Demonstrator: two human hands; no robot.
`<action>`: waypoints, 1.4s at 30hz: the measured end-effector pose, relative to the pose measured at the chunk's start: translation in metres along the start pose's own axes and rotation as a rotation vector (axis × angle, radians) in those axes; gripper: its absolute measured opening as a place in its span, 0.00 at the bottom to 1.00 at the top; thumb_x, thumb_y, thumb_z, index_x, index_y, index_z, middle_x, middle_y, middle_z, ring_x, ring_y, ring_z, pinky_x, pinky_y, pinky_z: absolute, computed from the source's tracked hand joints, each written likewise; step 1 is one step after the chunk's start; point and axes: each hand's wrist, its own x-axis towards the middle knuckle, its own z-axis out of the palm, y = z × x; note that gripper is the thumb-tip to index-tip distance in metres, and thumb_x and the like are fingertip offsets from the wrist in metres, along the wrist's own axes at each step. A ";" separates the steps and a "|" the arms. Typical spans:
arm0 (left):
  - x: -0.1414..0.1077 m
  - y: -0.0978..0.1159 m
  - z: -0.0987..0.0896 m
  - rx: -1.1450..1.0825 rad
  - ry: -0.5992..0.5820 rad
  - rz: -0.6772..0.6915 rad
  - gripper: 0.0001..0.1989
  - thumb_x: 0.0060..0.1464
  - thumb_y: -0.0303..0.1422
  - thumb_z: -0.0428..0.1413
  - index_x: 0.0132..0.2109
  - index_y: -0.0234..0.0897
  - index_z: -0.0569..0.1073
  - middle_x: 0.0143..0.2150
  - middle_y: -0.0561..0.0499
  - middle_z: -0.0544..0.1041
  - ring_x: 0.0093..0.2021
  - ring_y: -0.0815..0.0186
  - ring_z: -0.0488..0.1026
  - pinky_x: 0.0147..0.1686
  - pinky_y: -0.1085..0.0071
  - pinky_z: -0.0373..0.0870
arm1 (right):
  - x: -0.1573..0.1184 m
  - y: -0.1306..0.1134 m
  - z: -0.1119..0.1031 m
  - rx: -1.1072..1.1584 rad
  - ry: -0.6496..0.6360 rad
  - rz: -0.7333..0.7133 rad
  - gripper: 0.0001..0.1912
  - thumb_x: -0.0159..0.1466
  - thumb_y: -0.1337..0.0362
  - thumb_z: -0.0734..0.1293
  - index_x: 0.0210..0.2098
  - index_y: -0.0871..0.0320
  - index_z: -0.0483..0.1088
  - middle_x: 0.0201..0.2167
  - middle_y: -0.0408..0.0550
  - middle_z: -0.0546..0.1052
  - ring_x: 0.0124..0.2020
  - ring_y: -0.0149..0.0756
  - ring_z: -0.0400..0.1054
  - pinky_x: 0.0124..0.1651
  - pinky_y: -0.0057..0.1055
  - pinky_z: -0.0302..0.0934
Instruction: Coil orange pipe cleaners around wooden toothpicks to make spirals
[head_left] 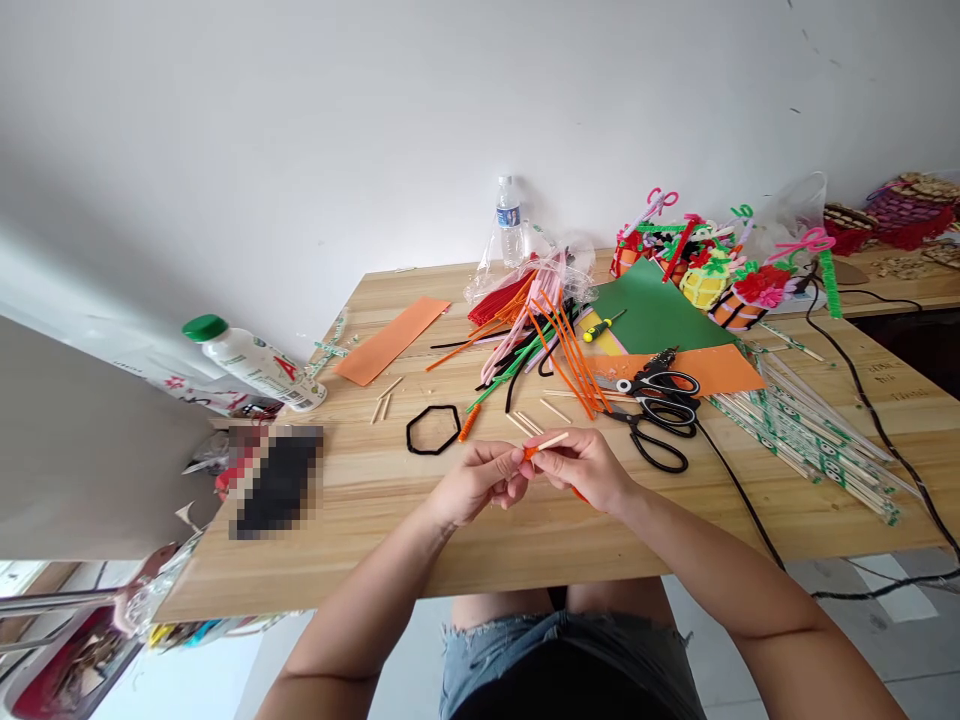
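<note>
Both hands meet over the front of the table, fingers pinched together. My left hand (486, 482) grips the lower end of a short wooden stick (553, 440), which tilts up to the right. An orange pipe cleaner (529, 453) wraps around the stick between my fingertips. My right hand (592, 472) is closed on the pipe cleaner, whose loose end shows below that hand. Just beyond my hands lie a coiled orange pipe cleaner (469, 423), a black hexagon of pipe cleaner (409, 432) and several loose sticks (556, 410).
Two pairs of black-handled scissors (660, 458) lie right of my hands. Behind are bundled pipe cleaners (525, 325), a yellow screwdriver (598, 330), green paper (660, 305) and a water bottle (509, 225). Packaged sticks (810, 430) and a cable (739, 490) lie right; a white bottle (259, 365) stands left.
</note>
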 end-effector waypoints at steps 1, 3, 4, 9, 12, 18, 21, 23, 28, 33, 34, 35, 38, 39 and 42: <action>0.000 0.001 0.000 0.098 0.036 0.074 0.22 0.52 0.50 0.57 0.30 0.31 0.74 0.18 0.54 0.66 0.17 0.73 0.61 0.18 0.76 0.52 | 0.001 0.000 0.000 0.011 0.013 0.015 0.15 0.53 0.57 0.75 0.36 0.60 0.79 0.19 0.42 0.73 0.15 0.22 0.54 0.17 0.24 0.47; -0.001 0.003 0.002 0.372 0.101 0.284 0.20 0.56 0.46 0.55 0.29 0.31 0.75 0.20 0.52 0.67 0.21 0.72 0.63 0.21 0.74 0.58 | 0.002 0.000 0.001 0.042 0.044 0.045 0.16 0.51 0.57 0.76 0.35 0.60 0.79 0.20 0.42 0.74 0.15 0.21 0.54 0.17 0.24 0.46; -0.001 0.003 0.002 0.523 0.135 0.406 0.19 0.58 0.43 0.54 0.29 0.32 0.75 0.21 0.51 0.68 0.22 0.71 0.63 0.23 0.73 0.60 | 0.003 0.000 0.001 0.055 0.057 0.060 0.16 0.50 0.56 0.76 0.34 0.60 0.79 0.20 0.42 0.74 0.14 0.21 0.54 0.17 0.24 0.46; 0.002 -0.004 0.004 1.022 0.371 0.904 0.10 0.60 0.30 0.51 0.38 0.34 0.77 0.28 0.46 0.75 0.27 0.67 0.68 0.29 0.70 0.65 | 0.005 -0.001 0.001 0.091 0.077 0.089 0.15 0.48 0.57 0.77 0.32 0.60 0.79 0.18 0.41 0.72 0.13 0.20 0.53 0.16 0.24 0.44; 0.002 -0.006 0.003 0.962 0.369 0.860 0.09 0.59 0.31 0.52 0.37 0.33 0.77 0.28 0.45 0.75 0.28 0.67 0.69 0.29 0.70 0.65 | 0.004 -0.002 0.001 0.116 0.058 0.094 0.15 0.48 0.58 0.77 0.32 0.60 0.79 0.18 0.41 0.72 0.13 0.19 0.51 0.16 0.24 0.42; -0.001 0.000 0.002 0.059 0.007 0.055 0.25 0.55 0.52 0.52 0.27 0.32 0.72 0.16 0.53 0.65 0.16 0.71 0.61 0.16 0.76 0.49 | 0.002 -0.001 -0.003 0.059 -0.011 0.037 0.13 0.51 0.59 0.76 0.33 0.59 0.79 0.16 0.39 0.70 0.14 0.21 0.52 0.17 0.23 0.44; 0.000 -0.001 0.001 -0.112 0.006 -0.032 0.22 0.49 0.49 0.60 0.26 0.31 0.72 0.15 0.56 0.63 0.14 0.74 0.59 0.15 0.77 0.46 | 0.002 0.000 -0.005 0.014 -0.010 0.026 0.13 0.52 0.59 0.75 0.35 0.59 0.79 0.16 0.39 0.70 0.15 0.21 0.53 0.17 0.23 0.46; 0.001 -0.001 0.001 -0.063 0.050 0.014 0.21 0.47 0.47 0.62 0.28 0.30 0.74 0.16 0.56 0.64 0.15 0.74 0.60 0.16 0.77 0.48 | 0.002 0.000 -0.005 0.014 -0.016 0.022 0.13 0.52 0.59 0.75 0.35 0.60 0.79 0.15 0.38 0.69 0.15 0.22 0.53 0.18 0.24 0.47; 0.000 0.001 -0.001 0.177 0.084 0.164 0.21 0.51 0.47 0.60 0.30 0.29 0.75 0.19 0.55 0.67 0.18 0.75 0.60 0.18 0.76 0.54 | 0.003 0.000 -0.004 0.042 -0.037 0.046 0.14 0.52 0.59 0.76 0.35 0.61 0.79 0.18 0.41 0.71 0.15 0.20 0.52 0.17 0.23 0.43; -0.002 0.007 0.000 0.299 0.066 0.221 0.22 0.53 0.48 0.58 0.29 0.29 0.74 0.20 0.54 0.67 0.19 0.74 0.61 0.19 0.76 0.56 | 0.002 -0.002 -0.003 0.058 -0.048 0.075 0.15 0.52 0.59 0.76 0.36 0.61 0.80 0.19 0.43 0.72 0.15 0.20 0.53 0.17 0.23 0.43; -0.002 0.007 0.000 0.294 0.061 0.210 0.23 0.53 0.49 0.58 0.30 0.29 0.74 0.20 0.54 0.67 0.19 0.74 0.61 0.19 0.76 0.56 | 0.002 -0.002 -0.003 0.063 -0.052 0.081 0.15 0.51 0.59 0.76 0.36 0.60 0.80 0.19 0.43 0.72 0.15 0.20 0.53 0.17 0.23 0.43; -0.002 0.006 0.000 0.279 0.051 0.191 0.23 0.52 0.50 0.58 0.30 0.29 0.75 0.19 0.54 0.66 0.19 0.75 0.60 0.19 0.76 0.55 | 0.002 -0.002 -0.003 0.067 -0.057 0.085 0.14 0.51 0.59 0.76 0.36 0.60 0.80 0.19 0.43 0.73 0.15 0.20 0.53 0.17 0.23 0.44; -0.001 0.001 -0.002 0.198 0.007 0.124 0.24 0.52 0.50 0.57 0.31 0.29 0.74 0.17 0.57 0.63 0.17 0.75 0.58 0.17 0.77 0.52 | 0.001 -0.002 -0.003 0.061 -0.079 0.095 0.14 0.52 0.59 0.76 0.36 0.60 0.79 0.20 0.43 0.72 0.15 0.20 0.53 0.17 0.23 0.43; 0.000 -0.002 -0.002 0.165 -0.005 0.110 0.24 0.53 0.50 0.57 0.31 0.29 0.74 0.16 0.57 0.62 0.16 0.76 0.58 0.17 0.77 0.51 | 0.001 -0.002 -0.004 0.054 -0.085 0.102 0.14 0.52 0.59 0.75 0.36 0.60 0.79 0.20 0.43 0.73 0.15 0.20 0.53 0.17 0.23 0.43; 0.002 -0.009 -0.001 0.066 -0.028 0.081 0.24 0.53 0.50 0.57 0.30 0.30 0.73 0.16 0.58 0.61 0.16 0.76 0.57 0.17 0.77 0.49 | 0.000 -0.002 -0.004 0.025 -0.086 0.119 0.15 0.53 0.58 0.75 0.37 0.61 0.79 0.20 0.44 0.73 0.15 0.21 0.53 0.17 0.23 0.44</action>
